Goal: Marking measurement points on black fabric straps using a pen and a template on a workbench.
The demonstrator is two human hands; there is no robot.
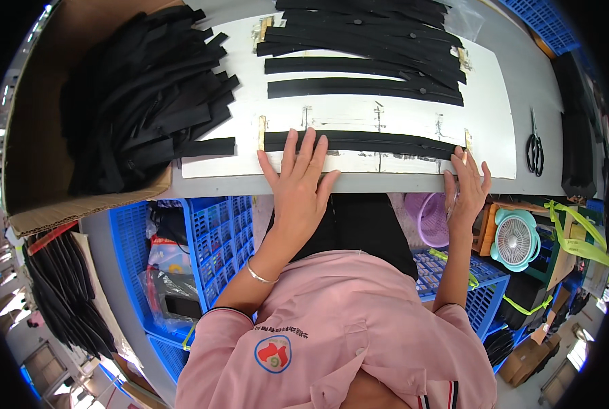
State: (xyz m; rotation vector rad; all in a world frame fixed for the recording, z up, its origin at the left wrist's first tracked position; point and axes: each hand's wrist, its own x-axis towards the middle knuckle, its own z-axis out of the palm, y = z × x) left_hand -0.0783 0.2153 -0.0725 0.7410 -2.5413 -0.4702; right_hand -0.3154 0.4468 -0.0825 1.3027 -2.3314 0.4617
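Observation:
A black fabric strip (379,142) lies along the front of a white board (413,119), between two yellowish tape marks. My left hand (296,184) is open, its spread fingertips resting on the strip near its left end. At the right end, the fingertips of my right hand (466,191) touch the strip; its fingers are stretched and the thumb stands apart. Farther back on the board, several more black strips (366,87) lie in overlapping rows, some with small round dark spots on them.
On the left, a cardboard box (79,204) holds a heap of black strips (147,102). Black-handled scissors (535,153) lie right of the board. Below the table edge are blue crates (222,232), a purple basket (430,221) and a small turquoise fan (515,238).

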